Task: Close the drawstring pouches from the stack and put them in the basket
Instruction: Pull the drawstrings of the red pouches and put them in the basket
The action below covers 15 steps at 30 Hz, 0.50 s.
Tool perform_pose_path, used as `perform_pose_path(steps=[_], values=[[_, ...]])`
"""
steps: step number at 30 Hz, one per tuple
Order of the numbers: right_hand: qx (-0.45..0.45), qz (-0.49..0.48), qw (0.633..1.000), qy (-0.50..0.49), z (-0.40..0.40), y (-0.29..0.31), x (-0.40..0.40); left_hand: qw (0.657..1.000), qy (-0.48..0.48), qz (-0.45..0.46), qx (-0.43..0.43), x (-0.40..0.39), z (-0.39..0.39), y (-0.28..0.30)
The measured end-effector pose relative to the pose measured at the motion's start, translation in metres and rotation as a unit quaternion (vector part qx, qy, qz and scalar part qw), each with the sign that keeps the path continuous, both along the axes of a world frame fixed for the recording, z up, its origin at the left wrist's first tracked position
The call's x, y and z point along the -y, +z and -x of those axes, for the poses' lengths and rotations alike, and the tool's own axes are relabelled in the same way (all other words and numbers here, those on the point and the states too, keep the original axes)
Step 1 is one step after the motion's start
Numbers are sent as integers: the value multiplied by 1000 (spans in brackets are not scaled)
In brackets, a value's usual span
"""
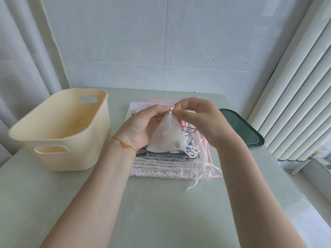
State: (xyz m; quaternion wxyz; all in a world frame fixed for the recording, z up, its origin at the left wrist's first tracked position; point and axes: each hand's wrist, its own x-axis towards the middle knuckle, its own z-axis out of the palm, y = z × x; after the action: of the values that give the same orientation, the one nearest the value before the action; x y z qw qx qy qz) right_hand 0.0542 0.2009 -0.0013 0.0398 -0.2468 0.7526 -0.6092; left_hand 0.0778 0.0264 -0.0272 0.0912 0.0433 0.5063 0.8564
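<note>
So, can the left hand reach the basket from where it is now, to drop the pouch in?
Probably yes. The left hand holds the white pouch over the stack, and the cream basket stands right beside it with its top open. Nothing lies between them, though the right hand pinches the pouch's neck.

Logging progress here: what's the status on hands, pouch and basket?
Left hand holds white pouch; right hand pinches its cinched top. Basket beside stack, no pouches visible inside. Nothing blocking.

Wall: large pale grey tiles [161,42] with thin seams.
Left: white curtain [21,59] in folds.
Right: white vertical blinds [295,95].
Table: pale green top [161,203], daylit.
</note>
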Motion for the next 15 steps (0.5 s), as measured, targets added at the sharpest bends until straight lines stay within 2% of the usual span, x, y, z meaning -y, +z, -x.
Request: perform_pose_path(steps=[3,8,11,15], values=[[-110,-65,990,-66,-1,4,0,999,20,-21,-20,-2,-1,3],[-287,-139,944,-89,-5,4,6,999,34,5,-32,-3,0,2],[-342,-207,909,-115,-4,5,8,997,44,51,-23,-2,3,-1],[-356,-283,881,-130,-4,3,12,995,31,89,-18,-1,6,-3]])
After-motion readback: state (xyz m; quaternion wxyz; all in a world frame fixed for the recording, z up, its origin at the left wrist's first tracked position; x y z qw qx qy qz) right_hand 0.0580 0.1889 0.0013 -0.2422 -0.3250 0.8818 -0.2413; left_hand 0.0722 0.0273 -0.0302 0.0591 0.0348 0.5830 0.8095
